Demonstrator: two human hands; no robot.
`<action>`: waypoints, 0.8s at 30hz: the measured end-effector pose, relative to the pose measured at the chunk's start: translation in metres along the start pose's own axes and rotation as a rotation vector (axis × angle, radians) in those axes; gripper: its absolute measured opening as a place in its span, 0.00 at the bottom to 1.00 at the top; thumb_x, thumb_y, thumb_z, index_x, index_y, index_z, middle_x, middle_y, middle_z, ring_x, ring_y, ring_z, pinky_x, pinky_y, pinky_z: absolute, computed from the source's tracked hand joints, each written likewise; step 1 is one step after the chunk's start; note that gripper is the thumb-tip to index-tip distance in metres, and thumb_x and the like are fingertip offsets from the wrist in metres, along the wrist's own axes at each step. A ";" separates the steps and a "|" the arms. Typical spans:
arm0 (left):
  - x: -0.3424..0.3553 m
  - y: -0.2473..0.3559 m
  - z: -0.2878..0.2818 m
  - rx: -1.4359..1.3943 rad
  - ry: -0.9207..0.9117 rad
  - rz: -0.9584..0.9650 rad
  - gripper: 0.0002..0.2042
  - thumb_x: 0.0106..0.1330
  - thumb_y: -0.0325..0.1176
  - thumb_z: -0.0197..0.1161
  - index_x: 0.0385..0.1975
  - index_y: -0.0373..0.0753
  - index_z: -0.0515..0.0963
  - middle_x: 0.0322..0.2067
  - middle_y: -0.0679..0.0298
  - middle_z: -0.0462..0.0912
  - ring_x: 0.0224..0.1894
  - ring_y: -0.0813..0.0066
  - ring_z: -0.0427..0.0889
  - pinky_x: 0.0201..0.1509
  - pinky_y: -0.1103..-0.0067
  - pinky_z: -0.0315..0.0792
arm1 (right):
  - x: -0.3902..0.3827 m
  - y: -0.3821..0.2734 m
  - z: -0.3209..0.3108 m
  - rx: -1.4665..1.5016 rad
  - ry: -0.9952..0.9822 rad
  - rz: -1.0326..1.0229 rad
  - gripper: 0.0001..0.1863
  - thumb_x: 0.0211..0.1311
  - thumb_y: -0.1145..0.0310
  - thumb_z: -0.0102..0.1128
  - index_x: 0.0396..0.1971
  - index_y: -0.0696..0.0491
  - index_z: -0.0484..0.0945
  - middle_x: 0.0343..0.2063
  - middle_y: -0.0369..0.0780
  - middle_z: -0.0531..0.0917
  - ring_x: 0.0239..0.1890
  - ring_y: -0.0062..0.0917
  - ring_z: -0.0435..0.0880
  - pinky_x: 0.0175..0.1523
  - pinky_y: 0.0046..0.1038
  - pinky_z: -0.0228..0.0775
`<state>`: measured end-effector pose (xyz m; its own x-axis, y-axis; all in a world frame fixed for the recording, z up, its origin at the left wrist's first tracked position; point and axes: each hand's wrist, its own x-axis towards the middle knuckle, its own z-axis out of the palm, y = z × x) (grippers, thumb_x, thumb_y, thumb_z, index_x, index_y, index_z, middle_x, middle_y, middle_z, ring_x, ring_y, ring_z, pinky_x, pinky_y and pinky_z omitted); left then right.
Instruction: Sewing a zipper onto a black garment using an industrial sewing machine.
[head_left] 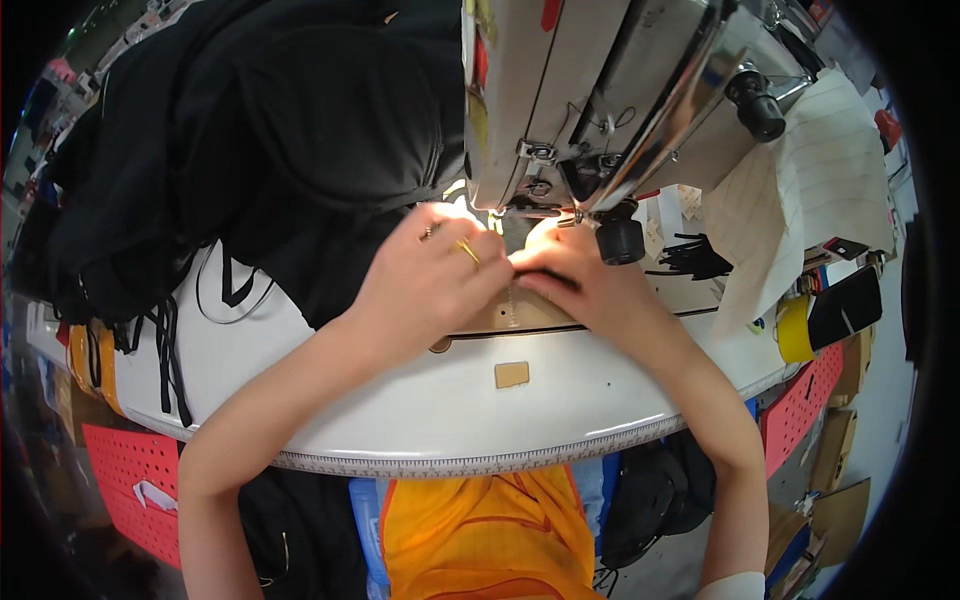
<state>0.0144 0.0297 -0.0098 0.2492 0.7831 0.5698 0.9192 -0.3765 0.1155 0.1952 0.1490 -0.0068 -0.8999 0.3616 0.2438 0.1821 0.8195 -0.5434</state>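
Note:
My left hand, with rings on its fingers, is closed at the edge of a black garment, right in front of the needle area of a sewing machine. My right hand is closed beside it, thumb and fingers pressed together close to the left fingertips. What lies between the right fingers is hidden. A lamp lights the spot under the machine head brightly. The garment spreads over the left of the table, its thin black straps hanging over the front edge.
The white table has a measuring tape along its curved front edge. To the right lie black strips, pale paper pattern sheets and a yellow tape roll. Red perforated panels stand below the table.

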 end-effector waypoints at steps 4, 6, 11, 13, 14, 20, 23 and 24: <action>-0.016 0.001 -0.012 0.002 -0.097 0.061 0.16 0.45 0.32 0.67 0.36 0.42 0.77 0.39 0.70 0.79 0.44 0.71 0.78 0.51 0.76 0.72 | -0.025 -0.012 0.002 -0.455 0.124 -0.340 0.19 0.47 0.72 0.63 0.43 0.47 0.80 0.34 0.31 0.79 0.34 0.19 0.77 0.33 0.24 0.71; -0.023 -0.013 -0.023 -0.193 -0.239 0.049 0.25 0.42 0.33 0.68 0.46 0.42 0.78 0.50 0.70 0.78 0.54 0.66 0.76 0.57 0.74 0.72 | -0.027 -0.014 0.002 -0.360 0.099 -0.322 0.19 0.45 0.73 0.62 0.43 0.48 0.81 0.36 0.29 0.79 0.34 0.19 0.77 0.35 0.23 0.72; -0.018 -0.010 -0.025 -0.183 -0.184 0.100 0.16 0.49 0.30 0.61 0.41 0.41 0.82 0.44 0.66 0.82 0.50 0.63 0.79 0.53 0.73 0.74 | -0.026 -0.006 0.003 -0.307 0.088 -0.357 0.16 0.44 0.72 0.63 0.38 0.49 0.84 0.41 0.30 0.80 0.33 0.20 0.78 0.45 0.23 0.70; -0.017 -0.012 -0.026 -0.090 -0.238 0.177 0.27 0.39 0.35 0.68 0.46 0.36 0.77 0.45 0.66 0.78 0.50 0.68 0.76 0.58 0.74 0.70 | -0.022 -0.007 0.003 -0.340 0.119 -0.359 0.16 0.47 0.73 0.61 0.40 0.49 0.83 0.43 0.30 0.80 0.35 0.20 0.78 0.49 0.24 0.70; -0.014 -0.012 -0.026 -0.081 -0.218 0.175 0.28 0.38 0.36 0.67 0.45 0.34 0.77 0.43 0.66 0.77 0.48 0.68 0.76 0.58 0.73 0.69 | -0.021 -0.007 0.002 -0.341 0.118 -0.354 0.16 0.47 0.73 0.61 0.40 0.49 0.83 0.43 0.30 0.80 0.35 0.20 0.78 0.49 0.24 0.70; -0.007 -0.020 -0.024 -0.030 -0.239 0.158 0.21 0.48 0.32 0.61 0.45 0.35 0.77 0.43 0.64 0.78 0.50 0.67 0.76 0.59 0.73 0.69 | -0.012 -0.004 0.000 -0.429 -0.004 -0.198 0.19 0.53 0.74 0.56 0.48 0.50 0.78 0.49 0.33 0.78 0.45 0.27 0.80 0.55 0.28 0.70; -0.006 -0.025 -0.018 -0.031 -0.238 0.105 0.17 0.52 0.29 0.58 0.44 0.36 0.78 0.44 0.62 0.79 0.50 0.67 0.77 0.59 0.73 0.70 | -0.009 0.005 0.008 -0.479 0.135 -0.176 0.10 0.45 0.74 0.59 0.30 0.48 0.79 0.29 0.36 0.78 0.37 0.30 0.78 0.38 0.29 0.75; -0.005 -0.027 -0.018 -0.001 -0.230 0.105 0.17 0.51 0.28 0.58 0.44 0.37 0.78 0.42 0.63 0.80 0.49 0.67 0.78 0.58 0.73 0.71 | -0.011 0.007 0.004 -0.587 0.078 -0.254 0.09 0.41 0.75 0.59 0.27 0.48 0.78 0.28 0.36 0.78 0.39 0.31 0.77 0.40 0.28 0.75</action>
<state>-0.0173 0.0266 -0.0010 0.4061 0.8315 0.3790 0.8843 -0.4621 0.0663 0.2043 0.1489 -0.0167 -0.9162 0.1369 0.3766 0.1731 0.9828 0.0638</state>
